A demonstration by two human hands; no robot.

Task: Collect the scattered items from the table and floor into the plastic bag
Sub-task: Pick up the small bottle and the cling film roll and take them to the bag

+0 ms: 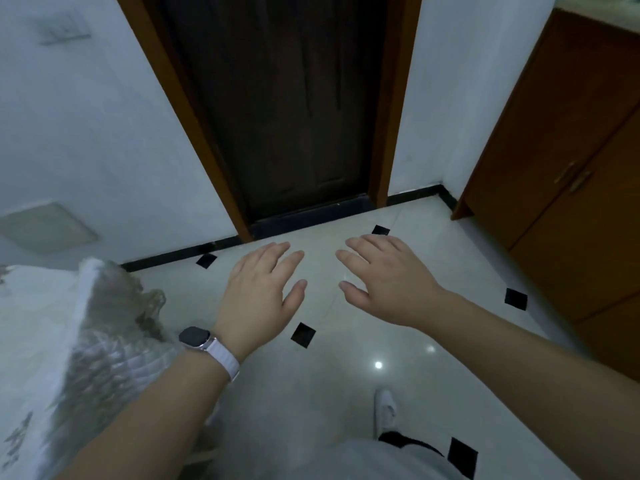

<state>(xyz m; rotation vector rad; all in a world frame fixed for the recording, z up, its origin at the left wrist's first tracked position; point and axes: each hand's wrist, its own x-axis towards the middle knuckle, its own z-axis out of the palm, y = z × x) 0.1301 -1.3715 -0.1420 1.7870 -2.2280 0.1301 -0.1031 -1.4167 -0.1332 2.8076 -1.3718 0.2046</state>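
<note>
My left hand (261, 292) and my right hand (384, 282) are stretched out side by side in front of me, palms down, fingers straight, holding nothing. A watch with a white strap sits on my left wrist. Below them lies the pale tiled floor (311, 375). At the left edge stands a table (38, 327) under a white cloth with a clear plastic cover hanging over its side. No plastic bag and no scattered items show in this view.
A dark wooden door (294, 109) in a brown frame is straight ahead. A brown cabinet (571, 174) stands at the right. Small black squares dot the floor tiles. My white shoe (385, 408) shows below.
</note>
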